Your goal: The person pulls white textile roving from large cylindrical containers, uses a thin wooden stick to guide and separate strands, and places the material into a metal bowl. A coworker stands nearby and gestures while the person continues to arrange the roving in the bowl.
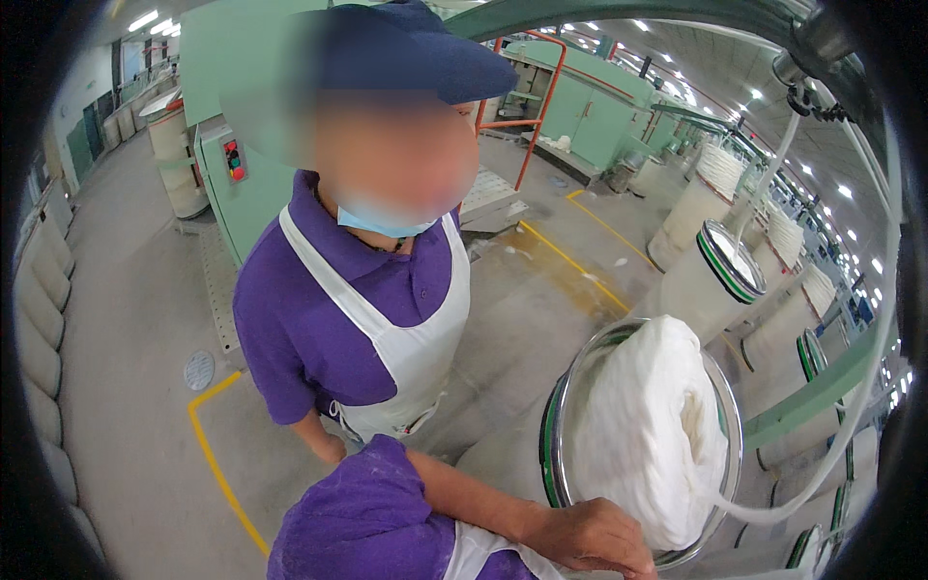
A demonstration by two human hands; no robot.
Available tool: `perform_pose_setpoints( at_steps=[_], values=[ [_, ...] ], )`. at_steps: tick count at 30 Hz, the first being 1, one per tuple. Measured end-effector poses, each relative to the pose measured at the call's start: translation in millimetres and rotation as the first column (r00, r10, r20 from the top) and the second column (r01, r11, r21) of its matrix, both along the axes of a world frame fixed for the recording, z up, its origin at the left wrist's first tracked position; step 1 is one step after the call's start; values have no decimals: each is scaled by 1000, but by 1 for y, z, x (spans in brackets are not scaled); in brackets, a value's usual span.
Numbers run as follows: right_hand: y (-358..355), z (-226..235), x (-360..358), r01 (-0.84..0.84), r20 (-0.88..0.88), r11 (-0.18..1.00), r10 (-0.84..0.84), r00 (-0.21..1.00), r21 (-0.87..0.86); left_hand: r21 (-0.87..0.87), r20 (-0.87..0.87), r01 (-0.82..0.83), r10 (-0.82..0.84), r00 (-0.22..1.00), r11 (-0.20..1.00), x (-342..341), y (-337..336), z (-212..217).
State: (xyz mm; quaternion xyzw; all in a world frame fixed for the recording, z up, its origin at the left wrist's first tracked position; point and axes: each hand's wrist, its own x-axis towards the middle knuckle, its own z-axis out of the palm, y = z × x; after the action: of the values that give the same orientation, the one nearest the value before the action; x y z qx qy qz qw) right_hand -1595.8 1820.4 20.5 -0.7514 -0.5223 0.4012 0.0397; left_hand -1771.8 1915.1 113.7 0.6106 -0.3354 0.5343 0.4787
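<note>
My left arm, in a purple sleeve, crosses the bottom of the view. My left hand (592, 537) is bent at the knuckles with its fingers curled down by the near rim of a tall can (553, 425). What the fingers hold, if anything, is hidden at the lower edge. The can has a metal rim and green and black bands. A thick heap of white fibre sliver (643, 425) bulges above its top. One strand of sliver (773, 512) rises from the heap in a curve along the right side. My right hand is out of view.
A co-worker (353, 309) in a purple shirt, white apron and cap stands close on the left. More cans (691, 275) of sliver line the right. Green machines (590, 111) stand behind, near a red rail (551, 97). Yellow lines (213, 454) mark the floor.
</note>
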Motion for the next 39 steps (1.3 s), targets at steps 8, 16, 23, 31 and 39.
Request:
perform_pose_setpoints(
  at_steps=[8,16,23,31,39],
  values=[
    [2,0,1,1,-6,1000,-1,1000,-9,150,-232,14,21,972,989,-8,5,-5],
    [3,2,-1,5,-11,1000,-5,1000,-22,40,-43,48,-46,998,998,-5,1,-2],
    [-1,2,2,16,-18,999,-17,1000,-29,-2,-81,56,-56,995,998,-1,1,-4],
    [-5,3,0,10,-16,1000,-10,1000,-28,0,-121,130,-129,984,992,-7,12,-5],
    [-27,-5,4,9,-67,1000,-10,998,-12,85,65,-381,377,924,921,-5,44,22]
  ],
)
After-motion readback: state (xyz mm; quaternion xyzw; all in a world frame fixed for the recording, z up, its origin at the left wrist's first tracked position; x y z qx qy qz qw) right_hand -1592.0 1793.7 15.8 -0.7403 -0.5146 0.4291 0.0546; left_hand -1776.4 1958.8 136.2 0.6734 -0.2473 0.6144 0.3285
